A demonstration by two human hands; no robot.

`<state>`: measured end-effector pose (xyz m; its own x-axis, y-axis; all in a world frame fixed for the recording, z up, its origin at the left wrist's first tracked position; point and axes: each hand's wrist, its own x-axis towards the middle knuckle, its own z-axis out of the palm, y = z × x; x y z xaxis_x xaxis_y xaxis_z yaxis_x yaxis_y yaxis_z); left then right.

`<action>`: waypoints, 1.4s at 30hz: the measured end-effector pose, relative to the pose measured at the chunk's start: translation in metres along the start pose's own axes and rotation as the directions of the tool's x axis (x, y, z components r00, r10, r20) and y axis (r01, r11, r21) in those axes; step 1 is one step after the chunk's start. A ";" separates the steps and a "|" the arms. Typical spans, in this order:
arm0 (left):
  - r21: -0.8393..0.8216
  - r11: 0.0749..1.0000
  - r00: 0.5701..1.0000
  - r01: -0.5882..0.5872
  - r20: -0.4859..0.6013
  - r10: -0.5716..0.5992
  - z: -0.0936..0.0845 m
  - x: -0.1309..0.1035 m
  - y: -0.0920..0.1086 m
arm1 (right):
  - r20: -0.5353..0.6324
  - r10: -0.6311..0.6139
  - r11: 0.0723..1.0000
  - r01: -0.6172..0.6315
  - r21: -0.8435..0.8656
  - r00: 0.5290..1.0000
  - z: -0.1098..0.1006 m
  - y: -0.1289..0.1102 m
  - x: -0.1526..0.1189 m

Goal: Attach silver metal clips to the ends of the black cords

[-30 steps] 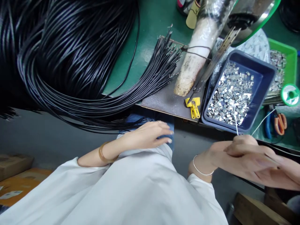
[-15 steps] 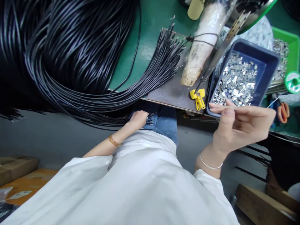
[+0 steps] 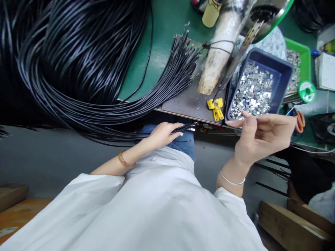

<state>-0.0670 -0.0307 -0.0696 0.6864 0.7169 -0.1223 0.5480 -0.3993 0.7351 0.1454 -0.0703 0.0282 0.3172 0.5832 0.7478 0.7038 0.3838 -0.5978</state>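
Over my lap, my left hand (image 3: pixel 162 134) is closed around a few black cables (image 3: pixel 184 128), whose tips poke out past the fingers. A shiny metal piece (image 3: pixel 192 129) shows at the end of one. My right hand (image 3: pixel 263 134) is raised by the front edge of a dark blue bin (image 3: pixel 283 69), thumb and forefinger pinched together. Whatever lies between those fingertips is too small or hidden to make out. Inside the bin is a heap of small silvery metal pieces (image 3: pixel 252 94).
A thick bundle of black cables (image 3: pixel 146 108) curves across the green table (image 3: pixel 162 42). Beside the bin are a yellow clip (image 3: pixel 216 108), a plastic-wrapped white roll (image 3: pixel 218 52), a green tray (image 3: pixel 305 55) and orange-handled pliers (image 3: pixel 300 122). Cardboard boxes (image 3: pixel 293 226) stand on the floor.
My left hand has moved right and slightly forward, bringing cable ends out past its fingers. My right hand stays pinched near the bin's front edge. The view has shifted slightly to the right.
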 end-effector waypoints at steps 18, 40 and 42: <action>-0.650 0.727 0.968 -0.220 -0.055 0.244 -0.037 0.016 0.075 | 0.448 0.249 0.780 0.096 -0.619 0.859 -0.038 0.099 0.055; -0.918 0.377 0.974 -0.122 -0.184 -0.134 -0.031 0.046 0.080 | 0.051 0.273 0.961 -0.274 0.033 0.961 -0.021 0.027 0.017; -0.899 0.417 0.971 -0.131 -0.201 -0.128 -0.032 0.045 0.082 | 0.145 0.279 0.944 -0.299 0.142 0.949 -0.009 0.010 0.005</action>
<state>-0.0063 -0.0127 0.0059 0.5004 0.8622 -0.0792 -0.2911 0.2537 0.9225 0.1599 -0.0701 0.0292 0.4055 0.7646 0.5010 0.4788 0.2892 -0.8289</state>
